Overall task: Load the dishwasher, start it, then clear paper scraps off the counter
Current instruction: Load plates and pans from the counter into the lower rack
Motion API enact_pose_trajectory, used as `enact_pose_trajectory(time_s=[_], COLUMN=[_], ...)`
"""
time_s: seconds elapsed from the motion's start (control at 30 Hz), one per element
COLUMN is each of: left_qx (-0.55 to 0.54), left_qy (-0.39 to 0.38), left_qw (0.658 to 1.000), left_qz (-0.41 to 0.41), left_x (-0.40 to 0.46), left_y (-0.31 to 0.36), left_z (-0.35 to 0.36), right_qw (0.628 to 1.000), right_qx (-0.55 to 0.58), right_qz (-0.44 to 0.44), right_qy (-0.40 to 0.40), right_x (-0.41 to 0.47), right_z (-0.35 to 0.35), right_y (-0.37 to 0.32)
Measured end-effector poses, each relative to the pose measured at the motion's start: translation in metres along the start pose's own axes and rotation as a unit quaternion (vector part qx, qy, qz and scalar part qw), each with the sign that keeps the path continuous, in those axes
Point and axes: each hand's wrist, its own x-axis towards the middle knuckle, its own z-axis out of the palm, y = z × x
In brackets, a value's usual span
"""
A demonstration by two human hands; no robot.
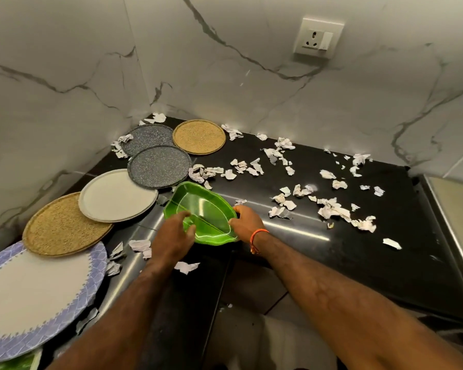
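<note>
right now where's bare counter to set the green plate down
Bare black counter lies near the front edge, between the right hand and the lone scrap. Paper scraps crowd the back right; round plates fill the left.

Obstacles I see: overlapping plates [117, 194] line the counter's [332, 252] left; paper scraps [334, 209] litter far right; near-right counter bare.

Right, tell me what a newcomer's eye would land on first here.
The bright green leaf-shaped plate at the counter's front edge, gripped by the left hand and right hand. Next, the torn paper scraps littering the black counter to the right. Then the row of round plates overlapping along the left wall.
</note>
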Motion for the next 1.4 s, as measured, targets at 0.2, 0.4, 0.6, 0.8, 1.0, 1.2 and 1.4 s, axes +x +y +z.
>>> enact_pose_trajectory(time_s=[0.2,0.4,0.6,0.8,1.0,1.2,1.4], left_qx=[-0.016,-0.031,-0.056,-0.044,-0.017,0.013,0.04], left_qy=[0.055,-0.049,-0.166,-0.255,-0.316,-0.396,-0.454], left_qw=[0.997,0.99,0.967,0.932,0.887,0.824,0.737], left_qz=[0.06,0.128,0.187,0.256,0.336,0.405,0.498], left_x=[0.032,0.035,0.007,-0.05,-0.128,-0.217,-0.3], left_y=[0.058,0.131,0.209,0.29,0.376,0.445,0.507], left_z=[0.013,0.047,0.096,0.152,0.209,0.28,0.338], right_qw=[0.996,0.98,0.96,0.937,0.909,0.864,0.815], right_qx=[0.085,0.175,0.156,0.122,0.095,0.095,0.079], right_qz=[0.003,0.05,0.105,0.147,0.207,0.295,0.388], right_qy=[0.021,0.083,0.208,0.292,0.349,0.397,0.423], right_x=[-0.023,-0.071,-0.135,-0.221,-0.323,-0.43,-0.515], right_z=[-0.058,-0.124,-0.186,-0.237,-0.269,-0.273,-0.268], right_y=[0.047,0.1,0.169,0.232,0.312,0.386,0.448])
